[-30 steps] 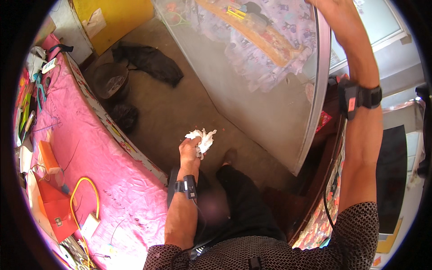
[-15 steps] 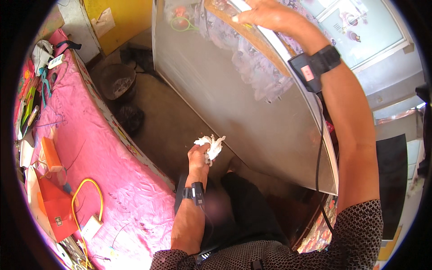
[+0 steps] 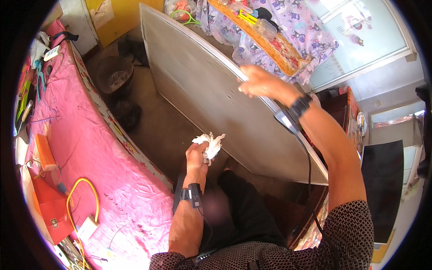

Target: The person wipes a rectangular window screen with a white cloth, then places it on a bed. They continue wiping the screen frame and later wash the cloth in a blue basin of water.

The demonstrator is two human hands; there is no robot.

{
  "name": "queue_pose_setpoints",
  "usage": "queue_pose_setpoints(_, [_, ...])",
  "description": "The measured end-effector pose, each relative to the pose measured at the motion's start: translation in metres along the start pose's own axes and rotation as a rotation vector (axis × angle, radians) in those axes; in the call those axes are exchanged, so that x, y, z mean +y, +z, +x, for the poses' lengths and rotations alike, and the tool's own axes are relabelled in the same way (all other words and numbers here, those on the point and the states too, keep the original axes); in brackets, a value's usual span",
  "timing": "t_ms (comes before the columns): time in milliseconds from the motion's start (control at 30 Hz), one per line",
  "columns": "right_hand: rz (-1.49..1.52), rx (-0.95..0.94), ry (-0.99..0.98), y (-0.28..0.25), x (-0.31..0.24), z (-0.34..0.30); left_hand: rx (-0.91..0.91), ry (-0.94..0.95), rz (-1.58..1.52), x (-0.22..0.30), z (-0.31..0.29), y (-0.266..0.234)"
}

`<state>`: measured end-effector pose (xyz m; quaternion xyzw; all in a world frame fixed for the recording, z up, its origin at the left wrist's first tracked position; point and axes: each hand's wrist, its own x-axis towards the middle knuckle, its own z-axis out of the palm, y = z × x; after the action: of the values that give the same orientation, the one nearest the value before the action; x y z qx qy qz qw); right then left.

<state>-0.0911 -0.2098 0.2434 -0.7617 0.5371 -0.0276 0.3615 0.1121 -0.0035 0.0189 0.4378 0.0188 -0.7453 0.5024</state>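
A large thin panel [image 3: 198, 85] in a pale metal frame, like a window screen, stands tilted on the floor in front of me. My right hand [image 3: 263, 83] is closed over its upper frame edge. Lower down, my left hand [image 3: 196, 158] grips a crumpled white tissue [image 3: 209, 146], held over the floor near the panel's lower edge. The tissue looks apart from the panel. Small dark spots mark the grey sheet near its middle.
Left lies a bed with a pink cover [image 3: 108, 180], bearing an orange box [image 3: 45, 152], a yellow cable [image 3: 96, 193] and other clutter. A dark bucket [image 3: 119, 78] stands on the floor. Behind the panel is a table with a purple patterned cloth [image 3: 297, 27].
The panel's top edge has come down and toward me, with my right hand on it. More of the table behind shows above it. My left hand and the tissue have hardly moved.
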Motion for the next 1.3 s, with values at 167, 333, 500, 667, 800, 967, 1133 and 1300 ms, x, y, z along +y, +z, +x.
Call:
queue_pose_setpoints(167, [-0.057,0.049,-0.028,0.007,0.043,-0.097,-0.006,-0.007,0.04,0.001,0.0,0.001])
queue_pose_setpoints(333, [-0.171,0.108,0.135,0.013,0.061,-0.2,0.015,-0.022,0.102,-0.005,0.002,-0.001])
queue_pose_setpoints(500, [-0.224,0.253,0.221,0.018,0.063,-0.246,-0.016,0.007,0.097,-0.011,0.006,-0.002])
queue_pose_setpoints(667, [-0.246,0.322,0.173,-0.009,0.055,-0.233,-0.001,0.027,0.087,-0.012,0.006,-0.002])
queue_pose_setpoints(800, [-0.326,0.344,0.086,-0.032,0.059,-0.185,0.014,0.019,0.083,-0.011,0.006,-0.002])
queue_pose_setpoints(967, [-0.134,0.329,0.209,-0.038,0.058,-0.108,0.005,0.007,0.044,-0.01,0.007,-0.004])
queue_pose_setpoints(1133, [-0.105,0.376,0.247,-0.029,0.04,-0.036,0.028,-0.032,0.097,-0.009,0.009,-0.007])
queue_pose_setpoints(1300, [0.153,0.361,0.244,0.001,0.033,0.0,0.013,-0.001,0.078,-0.009,0.009,-0.005])
